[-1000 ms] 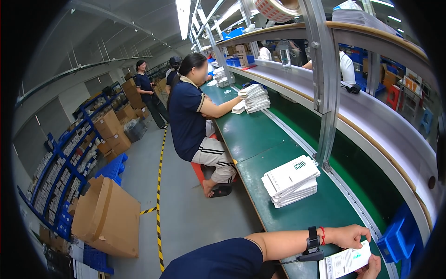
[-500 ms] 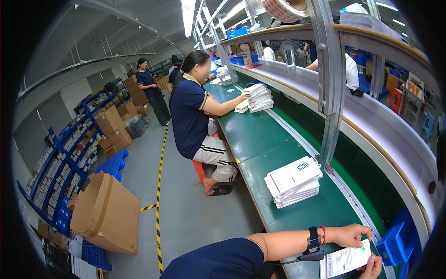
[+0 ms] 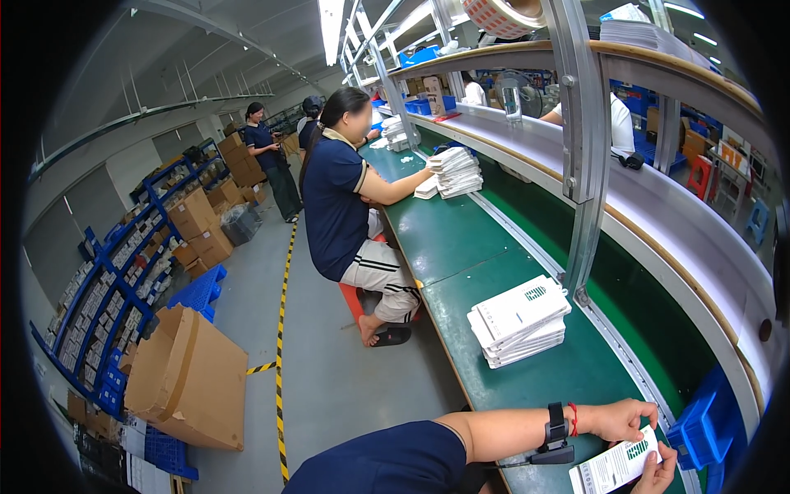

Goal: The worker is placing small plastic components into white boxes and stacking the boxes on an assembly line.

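A flat white box point(image 3: 611, 468) with green and grey print lies tilted between my two hands at the lower right, over the green bench. My left hand point(image 3: 625, 418), below a black watch and a red cord on the wrist, pinches the box's far end. Lower down, my right hand point(image 3: 656, 475) grips its right side, with the thumb on the printed face; part of this hand falls outside the picture. Farther up the bench stands an uneven stack of similar white boxes point(image 3: 520, 317), apart from my hands.
A blue plastic bin point(image 3: 699, 432) sits right beside my hands. A metal post point(image 3: 580, 165) and shelf edge point(image 3: 658, 247) run along the green bench point(image 3: 461, 284). A seated co-worker point(image 3: 337, 189) reaches to another stack of white boxes point(image 3: 455, 173). An open carton point(image 3: 189, 379) stands on the floor.
The white box has turned slightly, so the glare on it is gone and its green print shows. My right hand has shifted a little up and toward the left hand.
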A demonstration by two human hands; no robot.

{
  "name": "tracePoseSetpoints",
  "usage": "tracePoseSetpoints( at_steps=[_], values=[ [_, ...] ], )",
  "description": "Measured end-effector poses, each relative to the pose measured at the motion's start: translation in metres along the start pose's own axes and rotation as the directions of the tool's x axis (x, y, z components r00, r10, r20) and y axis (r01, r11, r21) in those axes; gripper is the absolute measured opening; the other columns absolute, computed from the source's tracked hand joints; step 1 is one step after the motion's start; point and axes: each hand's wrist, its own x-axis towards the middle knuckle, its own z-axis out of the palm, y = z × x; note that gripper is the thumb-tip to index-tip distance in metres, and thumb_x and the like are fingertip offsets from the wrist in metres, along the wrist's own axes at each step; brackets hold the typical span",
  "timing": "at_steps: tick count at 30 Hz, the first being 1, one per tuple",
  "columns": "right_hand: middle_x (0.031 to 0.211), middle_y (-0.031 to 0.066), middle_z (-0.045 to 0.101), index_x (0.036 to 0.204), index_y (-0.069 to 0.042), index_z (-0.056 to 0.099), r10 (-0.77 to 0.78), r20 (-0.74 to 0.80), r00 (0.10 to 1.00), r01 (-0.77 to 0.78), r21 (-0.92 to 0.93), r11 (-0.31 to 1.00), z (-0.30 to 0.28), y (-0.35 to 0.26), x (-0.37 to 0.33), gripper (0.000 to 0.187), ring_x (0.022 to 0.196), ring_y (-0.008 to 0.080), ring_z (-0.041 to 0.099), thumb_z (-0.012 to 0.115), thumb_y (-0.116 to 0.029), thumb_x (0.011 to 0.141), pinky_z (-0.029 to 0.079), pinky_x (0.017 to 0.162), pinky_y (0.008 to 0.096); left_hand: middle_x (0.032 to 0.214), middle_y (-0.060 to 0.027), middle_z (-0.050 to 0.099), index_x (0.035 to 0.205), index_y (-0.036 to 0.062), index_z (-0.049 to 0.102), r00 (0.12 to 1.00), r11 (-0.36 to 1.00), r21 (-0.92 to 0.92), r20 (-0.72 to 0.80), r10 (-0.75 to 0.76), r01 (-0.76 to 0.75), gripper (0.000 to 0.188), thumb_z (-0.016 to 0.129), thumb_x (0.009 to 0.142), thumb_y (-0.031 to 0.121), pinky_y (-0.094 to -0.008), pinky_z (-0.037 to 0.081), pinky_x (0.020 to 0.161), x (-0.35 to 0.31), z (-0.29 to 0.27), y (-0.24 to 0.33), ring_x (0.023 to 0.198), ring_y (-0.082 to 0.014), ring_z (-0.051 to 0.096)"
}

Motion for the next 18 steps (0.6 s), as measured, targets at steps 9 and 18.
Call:
tracePoseSetpoints(
  at_steps=[9, 18],
  values=[
    [0.094, 0.0107, 0.056, 0.101, 0.004, 0.054, 0.061, -0.046, 0.997, -0.061, -0.013, 0.998, 0.009, -0.011, -0.002, 0.018, 0.085, 0.017, 0.051, 0.05, -0.002, 0.085, 0.042, 0.078, 0.028, 0.054, -0.0034, 0.052, 0.101, 0.0021, 0.043, 1.0, 1.0, 0.002, -0.027, 0.005, -0.005, 0.021, 0.052, 0.081, 0.003, -0.0228, 0.036, 0.038, 0.004, -0.003, -0.007, 0.042, -0.0083, 0.049],
    [0.096, 0.0114, 0.056, 0.103, 0.004, 0.054, 0.018, -0.039, 0.999, -0.019, -0.014, 1.0, 0.005, -0.005, 0.0, 0.02, 0.086, 0.0173, 0.052, 0.05, -0.002, 0.084, 0.043, 0.078, 0.0278, 0.055, -0.0029, 0.052, 0.102, 0.0023, 0.043, 0.999, 0.999, -0.035, -0.027, -0.041, 0.04, 0.022, 0.051, 0.082, 0.001, -0.0217, 0.035, 0.038, 0.002, 0.001, -0.003, 0.044, -0.0067, 0.048]
  ],
)
